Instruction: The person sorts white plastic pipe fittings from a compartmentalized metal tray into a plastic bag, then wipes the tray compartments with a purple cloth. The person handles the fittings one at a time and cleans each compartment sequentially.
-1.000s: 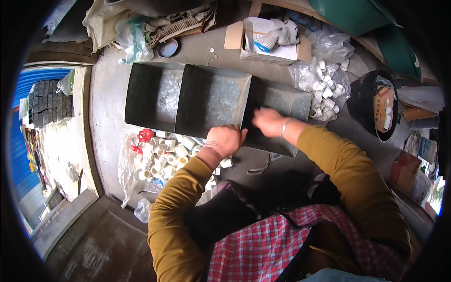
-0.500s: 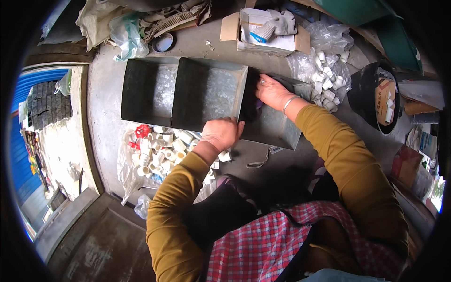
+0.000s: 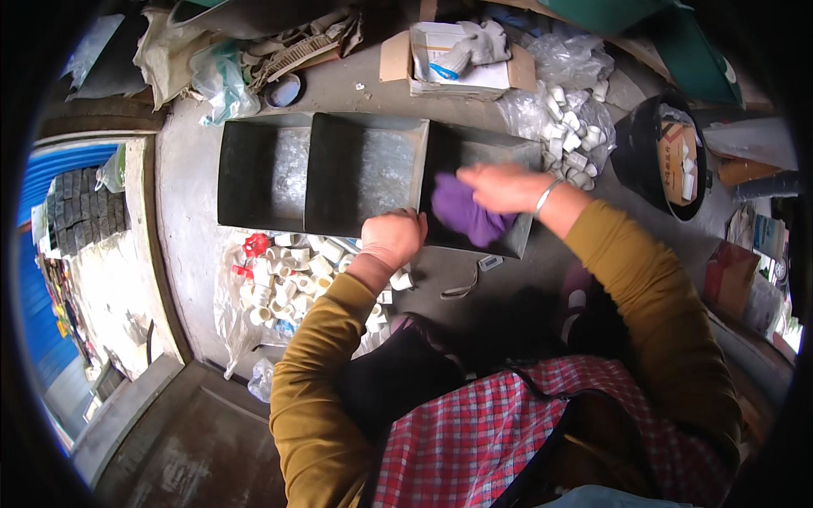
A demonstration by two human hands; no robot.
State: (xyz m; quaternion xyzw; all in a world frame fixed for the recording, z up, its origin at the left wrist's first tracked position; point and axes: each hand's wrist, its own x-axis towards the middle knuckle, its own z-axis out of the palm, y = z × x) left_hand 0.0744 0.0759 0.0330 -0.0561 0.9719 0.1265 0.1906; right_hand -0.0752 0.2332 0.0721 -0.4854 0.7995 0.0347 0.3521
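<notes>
left hand (image 3: 391, 240): fingers clamp near rim of grey three-compartment metal tray (image 3: 364, 169), frame centre | right hand (image 3: 501, 186): fingers closed on purple cloth (image 3: 467, 216) in right compartment

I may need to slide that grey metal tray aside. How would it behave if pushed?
The metal tray looks like thin sheet metal, so probably stiff and fairly light. Its flat base on the concrete floor should slide rather than tip. The left hand grips its near edge, perhaps steadying it while the right hand presses a purple cloth inside.
</notes>
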